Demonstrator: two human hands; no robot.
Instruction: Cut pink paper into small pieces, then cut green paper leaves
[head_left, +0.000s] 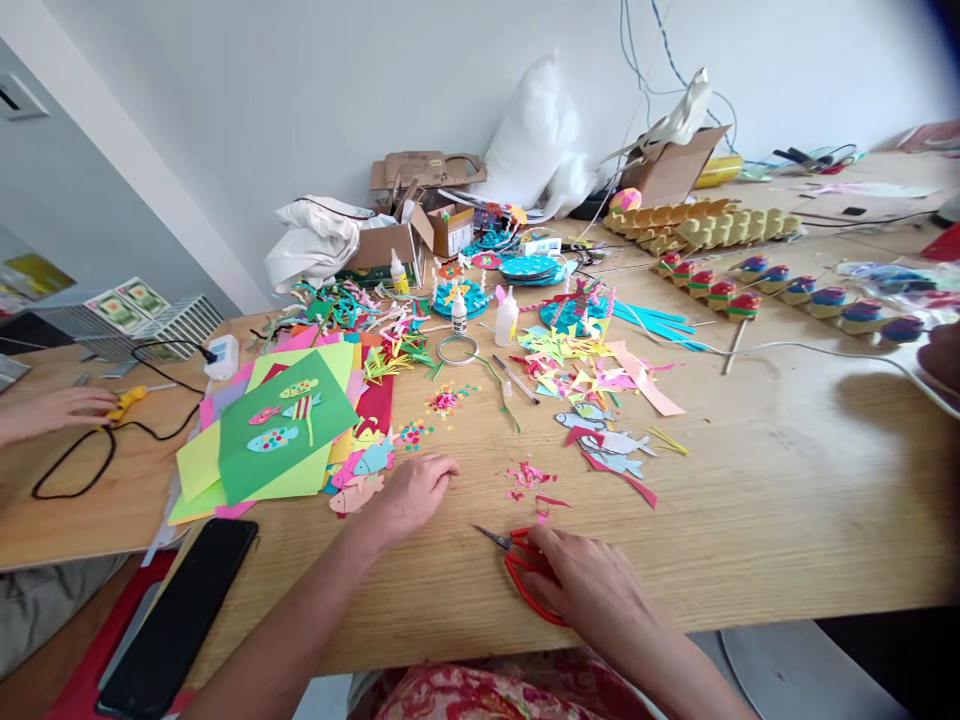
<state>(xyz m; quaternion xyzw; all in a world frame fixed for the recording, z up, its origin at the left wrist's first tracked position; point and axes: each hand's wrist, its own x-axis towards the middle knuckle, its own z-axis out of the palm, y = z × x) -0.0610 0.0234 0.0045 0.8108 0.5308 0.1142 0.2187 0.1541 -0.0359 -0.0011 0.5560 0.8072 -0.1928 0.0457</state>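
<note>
My right hand is on the red-handled scissors, its fingers over the loops. The blades are closed and point left along the wooden table. To the left, my left hand rests near the table with its fingers curled together; whatever is in them, if anything, is hidden. Beyond the scissors lies a small heap of pink and red paper snippets. Near my left hand are cut-out paper fish and colored dots. More fish lie to the right with red paper strips.
Colored paper sheets with fish on top are stacked at left, near a black phone. Glue bottles, a tape ring and paper scraps stand behind. Another person's hand is by a yellow glue gun. A white cable crosses at right.
</note>
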